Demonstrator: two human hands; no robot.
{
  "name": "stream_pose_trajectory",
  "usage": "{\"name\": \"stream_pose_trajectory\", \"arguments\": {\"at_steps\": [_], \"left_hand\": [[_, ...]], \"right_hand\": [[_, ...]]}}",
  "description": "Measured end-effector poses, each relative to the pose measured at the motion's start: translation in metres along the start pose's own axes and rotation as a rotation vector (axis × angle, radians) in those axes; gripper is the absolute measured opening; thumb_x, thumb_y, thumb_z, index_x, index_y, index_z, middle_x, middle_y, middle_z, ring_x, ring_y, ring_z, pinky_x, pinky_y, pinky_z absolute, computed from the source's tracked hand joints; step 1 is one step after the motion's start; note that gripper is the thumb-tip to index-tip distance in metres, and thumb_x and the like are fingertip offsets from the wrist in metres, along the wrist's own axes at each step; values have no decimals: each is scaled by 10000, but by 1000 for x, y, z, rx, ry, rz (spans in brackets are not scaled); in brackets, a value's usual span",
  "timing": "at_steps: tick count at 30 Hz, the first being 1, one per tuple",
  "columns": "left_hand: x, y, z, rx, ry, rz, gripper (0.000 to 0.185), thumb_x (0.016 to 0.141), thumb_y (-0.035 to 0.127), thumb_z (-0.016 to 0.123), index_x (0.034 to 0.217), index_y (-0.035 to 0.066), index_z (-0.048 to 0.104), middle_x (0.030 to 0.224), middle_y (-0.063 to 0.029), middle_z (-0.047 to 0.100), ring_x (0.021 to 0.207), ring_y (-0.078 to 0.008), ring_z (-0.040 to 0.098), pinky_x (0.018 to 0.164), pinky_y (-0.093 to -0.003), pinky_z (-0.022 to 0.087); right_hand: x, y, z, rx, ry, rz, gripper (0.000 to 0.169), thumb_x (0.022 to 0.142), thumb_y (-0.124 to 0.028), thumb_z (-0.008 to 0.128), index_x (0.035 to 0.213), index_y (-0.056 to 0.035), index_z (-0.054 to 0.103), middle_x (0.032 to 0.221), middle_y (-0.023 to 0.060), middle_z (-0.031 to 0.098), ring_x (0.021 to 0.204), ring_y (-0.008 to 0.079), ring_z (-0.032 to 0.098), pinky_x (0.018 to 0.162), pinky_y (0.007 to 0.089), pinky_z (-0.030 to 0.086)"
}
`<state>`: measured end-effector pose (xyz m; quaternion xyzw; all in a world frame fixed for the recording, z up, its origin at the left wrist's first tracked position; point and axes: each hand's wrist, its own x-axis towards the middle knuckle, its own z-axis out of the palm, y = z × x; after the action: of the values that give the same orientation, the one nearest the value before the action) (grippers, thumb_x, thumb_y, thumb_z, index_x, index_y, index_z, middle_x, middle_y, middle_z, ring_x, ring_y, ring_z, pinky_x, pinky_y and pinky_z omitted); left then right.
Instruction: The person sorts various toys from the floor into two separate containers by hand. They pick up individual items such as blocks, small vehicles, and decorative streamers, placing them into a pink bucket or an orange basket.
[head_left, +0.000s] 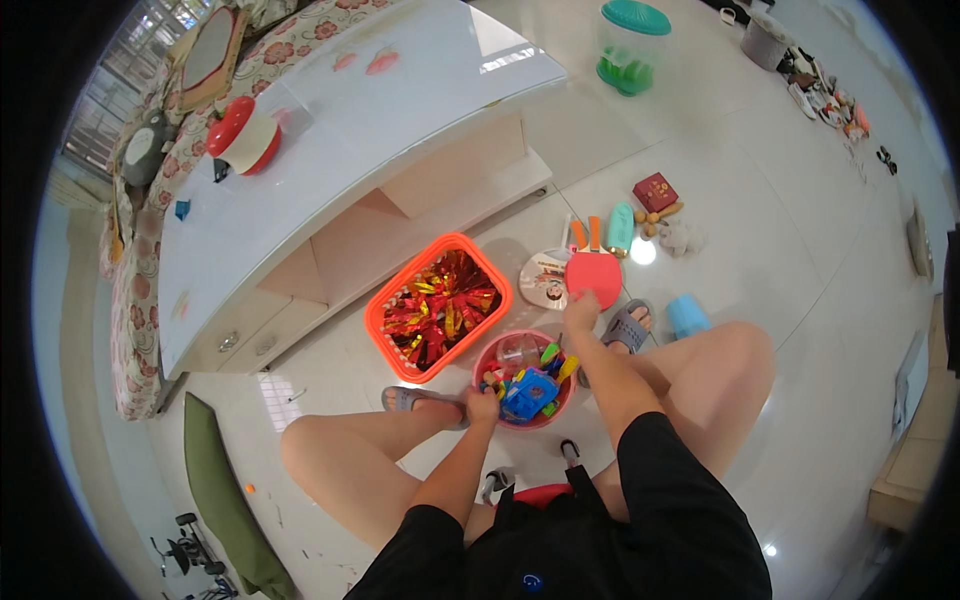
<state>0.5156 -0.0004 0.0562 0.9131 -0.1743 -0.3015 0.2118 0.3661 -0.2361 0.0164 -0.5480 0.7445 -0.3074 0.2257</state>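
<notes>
A round pink basin (486, 346) stands between my feet, full of small plastic toys, a blue toy case (529, 395) and a clear plastic container (517, 352). My left hand (482, 406) grips the basin's near-left rim. Beyond the basin, my right hand (583, 310) is at the lower edge of a red table tennis paddle (595, 276); its fingertips are too small to tell whether they hold the paddle. A round printed fan (541, 281) lies beside the paddle, partly under it. An orange basket (373, 322) to the left holds shiny red and gold tinsel pom-poms (442, 307).
Past the paddle lie a turquoise bottle (620, 229), a dark red box (655, 193) and a small plush toy (681, 238). A blue cup (688, 316) is by my right knee. A white low cabinet (360, 142) runs along the left, and a green-lidded tub (634, 49) stands beyond it.
</notes>
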Motion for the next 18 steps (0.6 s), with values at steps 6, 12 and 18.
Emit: {"name": "stream_pose_trajectory", "arguments": {"at_steps": [6, 12, 18], "left_hand": [[30, -28, 18, -64, -3, 89, 266, 844, 132, 522, 1060, -17, 569, 1012, -251, 638, 966, -421, 609, 846, -467, 470], [67, -77, 33, -550, -55, 37, 268, 832, 99, 472, 1019, -38, 607, 980, -235, 642, 924, -366, 625, 830, -431, 471], [50, -63, 28, -331, -38, 52, 272, 833, 81, 462, 1028, -44, 606, 979, -233, 647, 931, -358, 624, 846, -418, 470]], "right_hand": [[89, 46, -24, -217, -146, 149, 711, 766, -355, 741, 1288, 11, 424, 1219, 250, 532, 1150, 396, 499, 978, 469, 404], [92, 39, -1, -214, -335, 279, 1128, 622, -430, 851, 1438, -6, 198, 1313, 278, 469, 1249, 411, 440, 1052, 455, 361], [77, 73, 25, 86, -327, 275, 936, 614, -296, 872, 1329, 23, 360, 1196, 226, 580, 1105, 337, 576, 966, 419, 447]]}}
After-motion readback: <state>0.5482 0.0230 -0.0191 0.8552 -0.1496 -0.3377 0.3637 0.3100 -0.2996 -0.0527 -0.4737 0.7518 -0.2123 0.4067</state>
